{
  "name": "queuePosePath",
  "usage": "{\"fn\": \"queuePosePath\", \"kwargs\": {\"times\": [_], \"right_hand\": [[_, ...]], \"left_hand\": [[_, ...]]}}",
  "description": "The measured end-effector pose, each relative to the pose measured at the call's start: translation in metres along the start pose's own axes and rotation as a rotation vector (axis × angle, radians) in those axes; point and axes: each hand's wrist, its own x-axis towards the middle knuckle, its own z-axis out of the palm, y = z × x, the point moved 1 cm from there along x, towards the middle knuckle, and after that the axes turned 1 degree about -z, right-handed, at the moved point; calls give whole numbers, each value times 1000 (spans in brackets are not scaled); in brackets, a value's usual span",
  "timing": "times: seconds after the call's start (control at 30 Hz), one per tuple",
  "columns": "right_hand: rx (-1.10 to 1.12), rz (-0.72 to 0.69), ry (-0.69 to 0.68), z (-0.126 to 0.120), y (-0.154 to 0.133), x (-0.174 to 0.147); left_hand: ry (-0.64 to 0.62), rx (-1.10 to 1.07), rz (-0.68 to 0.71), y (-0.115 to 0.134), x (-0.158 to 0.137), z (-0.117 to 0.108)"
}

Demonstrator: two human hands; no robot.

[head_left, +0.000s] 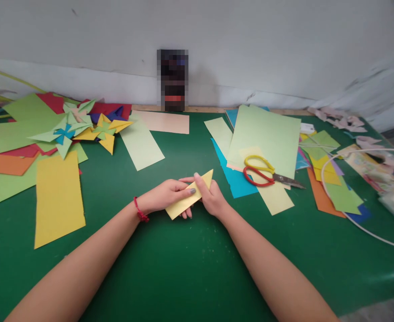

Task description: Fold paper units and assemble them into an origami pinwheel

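Between my two hands is a folded strip of pale yellow paper, its upper right end coming to a slanted point. My left hand, with a red bracelet at the wrist, pinches the paper from the left, thumb on top and fingers underneath. From the right, my right hand grips the pointed end, its thumb pressed on the face of the paper. Some fingers of both hands are hidden behind it. The paper is held above the green tabletop.
Scissors with yellow and red handles rest on paper sheets at right. Folded paper stars and coloured sheets lie left, near a yellow sheet. A pixelated dark upright object leans on the wall. A white cable loops at right.
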Motion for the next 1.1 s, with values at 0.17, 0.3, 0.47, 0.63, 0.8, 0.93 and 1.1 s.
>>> {"fn": "queuePosePath", "kwargs": {"times": [0.17,0.3,0.47,0.63,0.8,0.93,1.1], "right_hand": [[-102,-51,0,1,-2,-2],[-228,-57,15,2,-1,-3],[-119,-32,-14,1,-1,-2],[131,69,42,-1,-1,0],[280,130,130,-2,-7,1],[296,130,138,-2,-12,2],[291,123,149,-2,-13,3]], "left_hand": [[12,-3,36,2,-2,1],[18,3,54,1,-2,1],[7,-2,59,-1,1,1],[-30,6,63,1,2,-2],[-35,42,62,2,1,-4],[23,80,42,2,1,-2],[76,117,26,5,1,1]]}}
